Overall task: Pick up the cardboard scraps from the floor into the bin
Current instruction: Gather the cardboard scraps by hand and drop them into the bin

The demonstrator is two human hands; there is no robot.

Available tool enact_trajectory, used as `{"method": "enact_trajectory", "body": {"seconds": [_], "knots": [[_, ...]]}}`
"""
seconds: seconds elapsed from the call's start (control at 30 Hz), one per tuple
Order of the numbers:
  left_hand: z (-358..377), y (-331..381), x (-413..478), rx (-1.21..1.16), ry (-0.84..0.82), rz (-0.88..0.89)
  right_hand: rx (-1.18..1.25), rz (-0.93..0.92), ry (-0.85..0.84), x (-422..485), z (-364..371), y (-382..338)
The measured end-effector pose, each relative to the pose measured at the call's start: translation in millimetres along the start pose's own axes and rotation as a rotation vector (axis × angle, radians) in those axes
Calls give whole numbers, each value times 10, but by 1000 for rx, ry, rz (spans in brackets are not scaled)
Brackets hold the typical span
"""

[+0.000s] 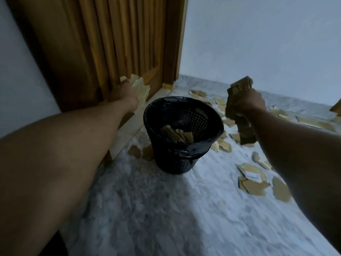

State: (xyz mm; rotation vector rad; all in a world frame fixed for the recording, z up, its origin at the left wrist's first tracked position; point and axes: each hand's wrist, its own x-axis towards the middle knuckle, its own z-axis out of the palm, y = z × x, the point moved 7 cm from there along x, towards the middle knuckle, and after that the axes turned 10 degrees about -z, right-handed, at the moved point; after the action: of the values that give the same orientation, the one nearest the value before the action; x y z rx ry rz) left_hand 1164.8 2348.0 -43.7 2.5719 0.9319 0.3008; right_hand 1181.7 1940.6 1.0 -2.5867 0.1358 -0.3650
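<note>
A black perforated bin (177, 163) lined with a black bag stands on the marble floor, and a few cardboard scraps (177, 134) lie inside it. My left hand (126, 93) is raised to the left of the bin, shut on a bunch of pale cardboard scraps (139, 87). To the right of the bin, my right hand (248, 101) is up and shut on a thick wad of brown cardboard scraps (239, 115). Several loose scraps (254, 183) are scattered on the floor to the right of and behind the bin.
A wooden door (114, 43) and its frame rise behind the left hand. A pale wall (258, 43) runs along the back. Two scraps (142, 152) lie at the bin's left foot. The marble floor (166, 209) spreads in front of the bin.
</note>
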Motion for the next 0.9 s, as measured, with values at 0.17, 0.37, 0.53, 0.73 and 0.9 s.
{"method": "enact_trajectory", "body": {"seconds": [0.17,0.37,0.53,0.73,0.9], "knots": [[-136,739,-404,-248,-51,122,232,-142,99,18,19,-690],[250,1101,-688,-297,-185,119,389,-295,59,11,428,-1000],[336,1083,-624,-253,-355,97,552,-295,-75,-45,674,-1044],[390,709,-535,19,-326,99,40,-204,-342,-50,860,-563],[478,453,-583,146,-399,52,-119,-185,-313,10,888,-180]]}}
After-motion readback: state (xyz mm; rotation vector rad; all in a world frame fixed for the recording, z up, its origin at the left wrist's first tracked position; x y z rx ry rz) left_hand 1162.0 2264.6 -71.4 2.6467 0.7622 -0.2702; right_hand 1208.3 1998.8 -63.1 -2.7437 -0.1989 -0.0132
